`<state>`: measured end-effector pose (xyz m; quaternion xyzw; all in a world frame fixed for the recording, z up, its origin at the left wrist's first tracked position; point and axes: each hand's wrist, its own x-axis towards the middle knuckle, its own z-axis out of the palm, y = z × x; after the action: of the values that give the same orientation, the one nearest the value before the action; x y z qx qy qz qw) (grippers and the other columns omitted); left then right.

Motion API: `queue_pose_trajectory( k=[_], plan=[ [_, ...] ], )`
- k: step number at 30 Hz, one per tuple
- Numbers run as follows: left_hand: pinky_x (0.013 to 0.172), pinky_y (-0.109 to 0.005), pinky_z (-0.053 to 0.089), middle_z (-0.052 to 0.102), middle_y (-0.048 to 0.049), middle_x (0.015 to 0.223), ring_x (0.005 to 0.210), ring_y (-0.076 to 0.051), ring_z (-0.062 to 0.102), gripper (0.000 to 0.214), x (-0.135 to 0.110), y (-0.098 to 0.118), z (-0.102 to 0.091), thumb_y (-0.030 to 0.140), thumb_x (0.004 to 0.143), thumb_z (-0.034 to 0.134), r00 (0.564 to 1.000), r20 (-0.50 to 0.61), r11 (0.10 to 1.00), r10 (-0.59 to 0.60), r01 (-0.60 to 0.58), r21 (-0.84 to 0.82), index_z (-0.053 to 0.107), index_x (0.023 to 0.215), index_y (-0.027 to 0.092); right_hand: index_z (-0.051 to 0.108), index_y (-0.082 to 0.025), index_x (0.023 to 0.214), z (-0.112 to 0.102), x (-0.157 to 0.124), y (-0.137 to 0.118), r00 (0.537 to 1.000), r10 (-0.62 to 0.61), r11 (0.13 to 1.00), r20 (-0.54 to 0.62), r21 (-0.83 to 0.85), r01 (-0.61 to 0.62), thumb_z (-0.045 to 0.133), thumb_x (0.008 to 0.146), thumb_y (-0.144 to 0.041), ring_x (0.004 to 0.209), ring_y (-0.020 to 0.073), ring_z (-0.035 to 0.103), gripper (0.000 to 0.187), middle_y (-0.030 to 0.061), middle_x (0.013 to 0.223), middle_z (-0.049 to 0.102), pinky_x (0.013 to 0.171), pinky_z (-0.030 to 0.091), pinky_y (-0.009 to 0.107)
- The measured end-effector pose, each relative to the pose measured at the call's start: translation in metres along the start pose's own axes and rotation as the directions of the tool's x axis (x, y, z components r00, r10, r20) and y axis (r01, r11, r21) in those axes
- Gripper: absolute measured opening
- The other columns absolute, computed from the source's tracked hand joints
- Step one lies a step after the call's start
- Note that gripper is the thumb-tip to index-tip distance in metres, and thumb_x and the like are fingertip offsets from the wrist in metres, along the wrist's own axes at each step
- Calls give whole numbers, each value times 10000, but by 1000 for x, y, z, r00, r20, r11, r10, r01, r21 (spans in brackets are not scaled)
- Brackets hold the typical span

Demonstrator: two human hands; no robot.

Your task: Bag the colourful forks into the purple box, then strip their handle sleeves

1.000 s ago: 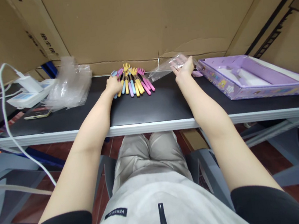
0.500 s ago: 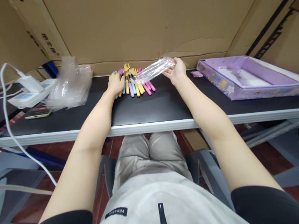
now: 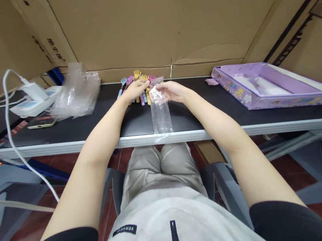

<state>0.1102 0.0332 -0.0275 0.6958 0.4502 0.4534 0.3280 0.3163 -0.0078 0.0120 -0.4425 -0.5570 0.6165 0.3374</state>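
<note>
A long clear plastic bag (image 3: pixel 161 116) hangs down over the black tabletop, its lower end near the metal front edge. My right hand (image 3: pixel 174 90) grips the bag's upper part from the right, thumb and fingers closed on it. From the left, my left hand (image 3: pixel 136 90) has its fingertips pinched at the bag's top left edge. Behind and beneath that hand lie several colourful back scratchers (image 3: pixel 137 74), with claw-like heads in yellow, blue and pink and coloured handles. The hand and the bag partly cover them.
On the left lie a pile of clear bags (image 3: pixel 78 94), a phone (image 3: pixel 41 122) and a white power strip (image 3: pixel 37 104) with a charger and cable. An open purple box (image 3: pixel 272 85) stands on the right, a small pink packet (image 3: pixel 212 82) beside it. Cardboard (image 3: pixel 135 24) walls the back.
My right hand has brought the bag left and toward me, turning it from slanting sideways to hanging down. My left hand has left the back scratchers and moved right to the bag's top.
</note>
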Motion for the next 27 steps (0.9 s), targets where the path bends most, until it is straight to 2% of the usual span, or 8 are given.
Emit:
queue_pose_trajectory(
  k=[2,4,8,10,14,17,22,27],
  plan=[
    [648,-250,572,810,-70,925,613,-126,679,447,-7,8,4,472,1091,792,995,35,996,-92,92,-17,778,776,155,732,-149,1014,2,-3,-1,999,9,1000,46,-11,-9,563,1083,-117,656,181,779,186,70,798,825,658,678,272],
    [564,-246,506,755,-37,779,530,-119,603,431,-9,11,7,463,1083,809,988,29,987,-151,152,-57,763,772,169,740,-150,1013,1,-3,0,997,17,1000,81,-26,-15,572,1072,-116,631,183,778,181,68,784,829,671,691,282],
    [651,-220,520,752,-2,768,654,-121,662,232,-6,12,8,265,1022,836,984,-95,965,-153,128,-228,764,822,173,739,-154,989,-3,1,2,990,37,997,134,-68,-28,558,1074,-117,558,172,745,203,67,765,830,664,691,277],
    [676,-201,499,744,5,771,701,-106,678,217,-3,12,6,154,993,808,978,-135,950,-160,116,-288,730,791,169,738,-152,978,-3,1,2,986,58,994,156,-97,-43,555,1081,-113,534,162,723,213,65,751,824,673,694,273],
    [624,-205,446,681,16,682,617,-97,645,294,-2,13,3,44,948,773,973,-116,926,-202,151,-347,628,733,182,757,-134,962,-1,-3,1,979,106,984,174,-161,-78,543,1102,-114,542,158,718,257,77,754,825,662,693,272],
    [600,-209,443,681,17,676,558,-91,620,325,-2,13,1,52,951,773,972,-112,920,-206,153,-360,582,732,196,775,-134,997,2,-6,1,977,127,976,174,-197,-92,586,1129,-154,590,163,751,231,79,769,832,629,673,247],
    [569,-210,435,646,35,635,538,-96,612,265,-2,12,-1,68,919,798,977,-69,926,-204,169,-336,611,781,195,741,-159,1043,3,-1,3,997,60,994,39,-92,-56,655,1158,-237,619,168,758,163,71,811,834,645,671,260],
    [602,-248,497,655,32,644,553,-132,645,199,-4,10,-1,33,839,799,979,11,936,-203,197,-292,726,963,170,680,-162,1027,-1,6,3,990,-33,999,-134,-18,31,604,1121,-134,590,144,717,124,28,759,755,660,648,248]
  ],
)
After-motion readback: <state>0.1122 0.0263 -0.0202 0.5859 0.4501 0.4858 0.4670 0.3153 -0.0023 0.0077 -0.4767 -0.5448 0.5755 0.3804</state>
